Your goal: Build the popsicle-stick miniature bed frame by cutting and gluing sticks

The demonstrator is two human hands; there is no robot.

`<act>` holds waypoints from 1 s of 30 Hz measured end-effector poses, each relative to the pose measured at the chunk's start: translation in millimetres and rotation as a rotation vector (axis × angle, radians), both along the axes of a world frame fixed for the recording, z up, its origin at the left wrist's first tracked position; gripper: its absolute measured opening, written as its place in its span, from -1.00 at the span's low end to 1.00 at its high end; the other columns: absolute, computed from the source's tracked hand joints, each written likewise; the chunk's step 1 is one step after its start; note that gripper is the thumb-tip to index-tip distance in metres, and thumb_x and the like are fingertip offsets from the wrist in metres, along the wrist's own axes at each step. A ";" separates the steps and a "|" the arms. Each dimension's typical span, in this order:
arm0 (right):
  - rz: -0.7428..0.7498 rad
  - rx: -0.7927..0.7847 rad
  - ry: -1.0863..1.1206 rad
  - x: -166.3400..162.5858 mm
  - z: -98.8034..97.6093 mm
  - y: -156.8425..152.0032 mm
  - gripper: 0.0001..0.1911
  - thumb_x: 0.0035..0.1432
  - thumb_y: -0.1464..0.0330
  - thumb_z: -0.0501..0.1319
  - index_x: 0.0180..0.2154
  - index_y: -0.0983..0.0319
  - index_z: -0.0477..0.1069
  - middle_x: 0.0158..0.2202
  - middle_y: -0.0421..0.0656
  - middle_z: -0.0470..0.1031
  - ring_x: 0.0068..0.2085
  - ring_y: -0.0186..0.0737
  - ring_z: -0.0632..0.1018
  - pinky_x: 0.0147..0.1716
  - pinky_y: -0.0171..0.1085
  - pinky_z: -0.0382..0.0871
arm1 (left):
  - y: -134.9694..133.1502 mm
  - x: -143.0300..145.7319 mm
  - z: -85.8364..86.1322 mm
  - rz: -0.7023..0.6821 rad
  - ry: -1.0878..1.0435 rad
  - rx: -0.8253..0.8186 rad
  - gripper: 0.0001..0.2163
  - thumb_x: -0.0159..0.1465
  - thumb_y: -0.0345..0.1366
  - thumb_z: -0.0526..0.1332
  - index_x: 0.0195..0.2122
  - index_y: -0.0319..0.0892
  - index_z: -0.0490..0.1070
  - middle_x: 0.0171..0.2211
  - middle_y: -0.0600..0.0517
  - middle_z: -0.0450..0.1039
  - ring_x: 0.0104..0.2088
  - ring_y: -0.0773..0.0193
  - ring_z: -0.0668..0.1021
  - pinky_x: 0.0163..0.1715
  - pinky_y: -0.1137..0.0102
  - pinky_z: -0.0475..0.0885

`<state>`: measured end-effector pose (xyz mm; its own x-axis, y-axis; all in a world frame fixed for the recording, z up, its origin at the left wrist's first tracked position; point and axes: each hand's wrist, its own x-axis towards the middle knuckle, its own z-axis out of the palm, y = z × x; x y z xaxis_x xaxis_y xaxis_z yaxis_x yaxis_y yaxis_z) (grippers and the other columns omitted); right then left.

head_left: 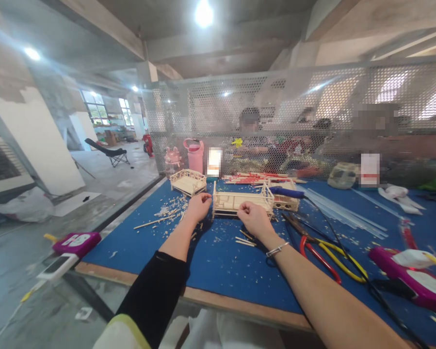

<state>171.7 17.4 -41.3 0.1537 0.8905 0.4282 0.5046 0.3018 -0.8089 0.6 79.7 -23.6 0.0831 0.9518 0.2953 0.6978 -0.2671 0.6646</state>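
A miniature wooden bed frame [227,201] built from thin sticks stands upright on the blue table mat. My left hand [200,207] is just off its left end, fingers pinched together; anything between them is too small to make out. In front of the bed's long side is my right hand [254,217], its fingers curled closed at the front rail. Whether they grip the rail or a small piece is hidden. A second small railed wooden model [188,183] sits behind my left hand. Another wooden piece [290,196] stands beyond the bed's right end. Short cut sticks [246,241] lie below my right hand.
A blue-handled glue gun or soldering tool [286,192] lies at right, its cord crossing pliers with red and yellow handles [321,252]. Clear glue sticks [345,213], red-tipped sticks [257,178], a jar [342,175] and a pink tumbler [195,157] line the back. A perforated screen [210,106] stands behind.
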 end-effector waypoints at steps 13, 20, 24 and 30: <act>0.037 0.045 -0.001 0.9 0.5 -0.9 -0.77 -0.18 0.22 0.00 -0.70 0.17 0.03 -0.72 -0.32 0.05 -0.60 -0.39 0.16 -0.58 -0.36 0.04 | -6.2 4.4 2.1 -0.008 0.047 -0.010 -0.77 0.15 -0.38 0.11 -0.20 -0.27 0.47 -0.37 -0.03 0.53 -0.33 0.28 0.53 -0.23 0.46 0.38; -0.006 0.030 -0.038 2.0 -2.6 1.9 -0.61 -0.11 0.15 0.03 -0.75 0.18 -0.06 -0.74 -0.33 -0.09 -0.62 -0.42 0.08 -0.59 -0.34 -0.05 | -2.7 3.0 -1.9 -0.037 0.059 -0.008 -0.74 0.16 -0.37 0.09 -0.17 -0.29 0.46 -0.39 -0.04 0.52 -0.35 0.28 0.52 -0.23 0.45 0.36; -0.029 0.029 -0.039 4.2 -1.7 2.1 -0.56 -0.02 0.09 -0.03 -0.76 0.17 -0.06 -0.74 -0.32 -0.09 -0.63 -0.41 0.08 -0.59 -0.32 -0.06 | -1.1 2.3 -3.1 -0.046 0.063 -0.010 -0.74 0.16 -0.36 0.08 -0.18 -0.27 0.46 -0.40 -0.02 0.52 -0.36 0.28 0.52 -0.24 0.45 0.37; -0.009 0.040 -0.013 4.2 -1.7 2.1 -0.71 -0.01 0.16 -0.04 -0.61 0.19 0.20 -0.72 -0.30 0.14 -0.62 -0.36 0.21 -0.58 -0.34 0.07 | -1.1 2.9 -2.9 -0.047 0.061 -0.017 -0.75 0.17 -0.36 0.07 -0.18 -0.26 0.46 -0.39 -0.01 0.52 -0.36 0.29 0.52 -0.23 0.44 0.38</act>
<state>175.9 19.5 -43.0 0.1560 0.8711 0.4656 0.5180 0.3292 -0.7895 3.4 78.6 -26.5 0.1454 0.9512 0.2722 0.7241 -0.2898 0.6258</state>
